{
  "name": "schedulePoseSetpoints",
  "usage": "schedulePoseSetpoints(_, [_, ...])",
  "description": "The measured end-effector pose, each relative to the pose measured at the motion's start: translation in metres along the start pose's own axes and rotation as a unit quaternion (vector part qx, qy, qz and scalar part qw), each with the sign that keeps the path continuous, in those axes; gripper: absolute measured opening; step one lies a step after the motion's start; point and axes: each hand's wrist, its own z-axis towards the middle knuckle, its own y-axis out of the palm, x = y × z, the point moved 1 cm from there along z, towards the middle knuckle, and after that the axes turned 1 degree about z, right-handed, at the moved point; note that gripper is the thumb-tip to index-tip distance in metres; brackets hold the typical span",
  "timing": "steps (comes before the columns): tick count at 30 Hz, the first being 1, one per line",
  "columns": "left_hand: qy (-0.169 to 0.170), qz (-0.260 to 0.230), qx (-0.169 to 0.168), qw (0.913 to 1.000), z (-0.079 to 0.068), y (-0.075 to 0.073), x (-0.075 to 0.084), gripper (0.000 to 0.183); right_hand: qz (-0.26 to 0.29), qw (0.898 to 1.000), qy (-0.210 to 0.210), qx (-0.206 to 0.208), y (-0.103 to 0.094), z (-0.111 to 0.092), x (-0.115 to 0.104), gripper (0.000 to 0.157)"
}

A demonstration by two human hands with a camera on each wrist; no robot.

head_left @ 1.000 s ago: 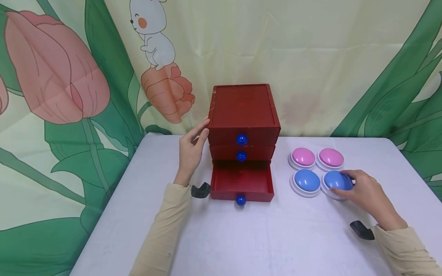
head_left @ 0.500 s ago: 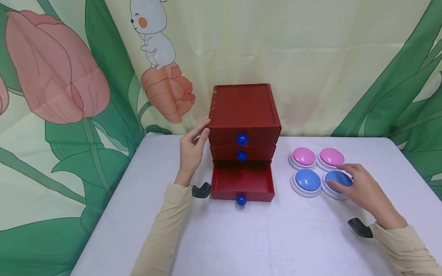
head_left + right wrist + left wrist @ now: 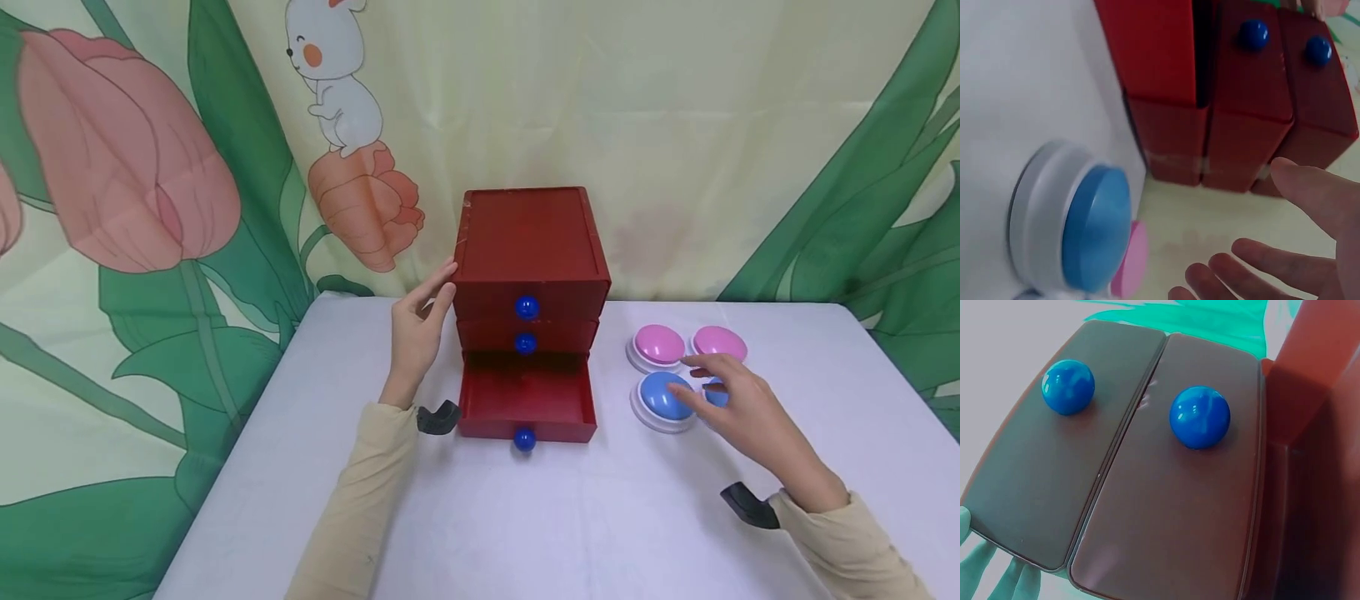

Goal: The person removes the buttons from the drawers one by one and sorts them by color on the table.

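Note:
My left hand (image 3: 416,337) touches the left side of a dark red drawer cabinet (image 3: 528,237), its fingers fairly straight. The cabinet's bottom drawer (image 3: 528,392) is pulled out and bare inside; the two drawers above are closed. Each front has a round blue knob (image 3: 1200,417). Over on the right, my right hand (image 3: 753,421) hovers with spread fingers above two dome push buttons with white bases. The left blue button (image 3: 662,397) is near the thumb and shows large in the right wrist view. The right blue button (image 3: 717,396) is mostly hidden behind the hand.
Two pink push buttons (image 3: 658,344) stand just behind the blue ones. A white cloth covers the table (image 3: 525,525). Behind it hangs a printed curtain (image 3: 675,150) with tulips and a rabbit.
My right hand has let go of the right blue button, risen, and moved left toward the left blue button. The left hand and the cabinet stay as they were.

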Motion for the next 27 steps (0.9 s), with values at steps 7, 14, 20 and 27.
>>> schedulePoseSetpoints(7, [0.003, 0.003, -0.001, 1.0, 0.001, 0.0, 0.0, 0.036, 0.047, 0.998, -0.044, -0.002, 0.012, 0.001, -0.025, 0.043])
schedulePoseSetpoints(14, [-0.002, 0.001, -0.002, 1.0, 0.0, 0.0, 0.001, 0.037, 0.074, 0.996, -0.041, -0.032, 0.022, 0.001, -0.047, 0.042])
schedulePoseSetpoints(20, [0.0, 0.001, 0.003, 1.0, 0.001, 0.0, 0.002, 0.036, 0.104, 0.991, -0.039, -0.07, 0.038, -0.003, -0.058, 0.041])
schedulePoseSetpoints(27, [0.0, -0.005, 0.001, 1.0, 0.0, 0.001, 0.004, 0.036, 0.135, 0.986, -0.039, -0.087, 0.05, -0.008, -0.068, 0.035])
